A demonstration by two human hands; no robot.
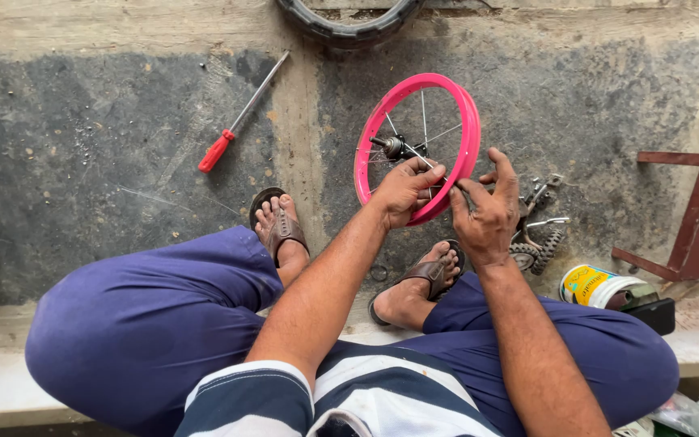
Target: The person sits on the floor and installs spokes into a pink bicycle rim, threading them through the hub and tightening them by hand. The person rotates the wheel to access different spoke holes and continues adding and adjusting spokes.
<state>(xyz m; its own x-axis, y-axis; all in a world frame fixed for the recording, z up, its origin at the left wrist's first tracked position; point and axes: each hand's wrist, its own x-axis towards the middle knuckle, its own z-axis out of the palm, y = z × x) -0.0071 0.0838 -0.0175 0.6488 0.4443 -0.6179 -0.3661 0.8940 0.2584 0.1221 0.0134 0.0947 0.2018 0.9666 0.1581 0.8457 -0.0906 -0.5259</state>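
One pink wheel rim (463, 121) stood upright on the concrete floor (107, 162) between the person's two sandalled feet, the left hand (404, 191) closed around its near edge and the right hand (487, 212) pinching something too small to make out. One red-handled screwdriver (235, 121) lay well apart to the left, one tin (590, 285) sat on the right, and a black tyre (348, 23) was cut off at the top.
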